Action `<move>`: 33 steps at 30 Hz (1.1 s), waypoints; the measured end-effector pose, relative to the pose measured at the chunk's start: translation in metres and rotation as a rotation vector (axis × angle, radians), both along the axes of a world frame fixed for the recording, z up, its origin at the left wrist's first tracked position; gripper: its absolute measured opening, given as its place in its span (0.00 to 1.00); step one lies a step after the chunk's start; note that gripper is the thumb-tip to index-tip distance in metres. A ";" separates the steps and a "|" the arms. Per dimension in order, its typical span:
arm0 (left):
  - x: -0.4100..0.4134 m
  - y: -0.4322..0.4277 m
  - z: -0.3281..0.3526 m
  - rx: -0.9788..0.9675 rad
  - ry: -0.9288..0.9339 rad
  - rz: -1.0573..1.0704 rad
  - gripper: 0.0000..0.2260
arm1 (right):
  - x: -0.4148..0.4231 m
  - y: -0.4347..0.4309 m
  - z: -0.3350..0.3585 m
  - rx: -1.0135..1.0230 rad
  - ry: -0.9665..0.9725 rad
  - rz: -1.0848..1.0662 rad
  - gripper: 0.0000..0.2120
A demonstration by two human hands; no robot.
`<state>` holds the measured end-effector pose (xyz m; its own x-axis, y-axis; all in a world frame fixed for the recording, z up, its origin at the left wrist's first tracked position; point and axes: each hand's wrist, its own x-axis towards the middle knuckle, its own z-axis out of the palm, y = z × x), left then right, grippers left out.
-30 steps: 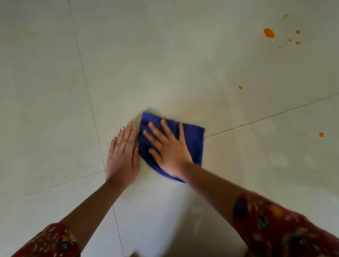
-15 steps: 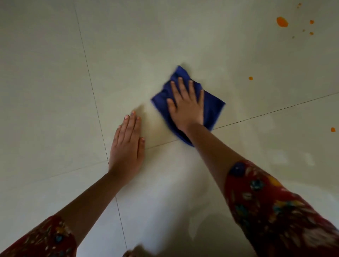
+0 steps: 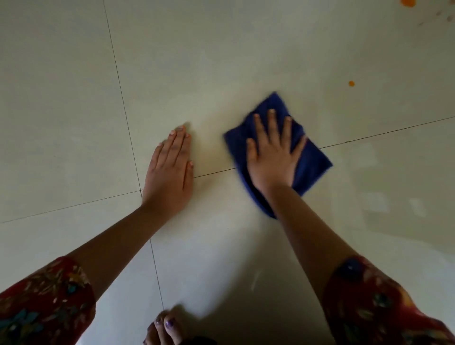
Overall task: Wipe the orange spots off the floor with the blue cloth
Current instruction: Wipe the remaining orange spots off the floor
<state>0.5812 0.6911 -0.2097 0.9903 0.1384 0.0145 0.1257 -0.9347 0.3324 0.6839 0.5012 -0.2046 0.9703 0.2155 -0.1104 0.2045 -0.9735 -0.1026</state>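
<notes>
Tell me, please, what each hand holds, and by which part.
Neither grips anything: right hand presses flat on the middle of the blue cloth; left hand rests on the floor.

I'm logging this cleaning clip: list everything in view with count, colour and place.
Folded blue cloth: one, dark blue, right of centre, lying flat.
Round orange spots: two, orange; one up and right of the cloth, one cut off at the top right edge.
Glossy tiled floor: one, pale cream, dark grout lines, fills the view.
Left hand: one, flat on bare floor, left of the cloth, apart from it.
Right hand: one, fingers spread, pressing on the cloth.
Patterned sleeves: two, red floral, bottom corners.
Bare toes: a few, purple-painted nails, bottom edge, centre.
</notes>
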 end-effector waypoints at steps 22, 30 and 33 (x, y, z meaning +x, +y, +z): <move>0.003 -0.052 0.011 -0.045 0.052 -0.120 0.27 | -0.133 -0.165 0.003 -0.013 0.041 0.738 0.27; -0.002 -0.062 0.009 -0.004 0.050 -0.154 0.27 | -0.052 -0.093 0.002 0.050 -0.040 0.009 0.28; 0.008 -0.061 0.010 -0.020 0.051 -0.160 0.27 | -0.100 -0.094 0.003 0.011 0.005 0.487 0.27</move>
